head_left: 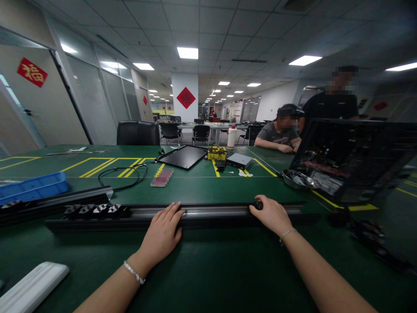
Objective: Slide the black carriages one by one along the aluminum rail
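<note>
On the green tabletop, steady the long black metal rail flat across the middle of the frame. Left of centre, brace with the left hand, loosely open on the rail, clasping nothing visible. Right of centre, hold evenly with the right hand, curled around a small rounded black piece.

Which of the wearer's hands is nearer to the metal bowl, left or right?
Right. The right hand, holding a small black part, is left of the metal bowl and closer to the camera; the left hand, resting on the black rail, lies much farther left.
</note>
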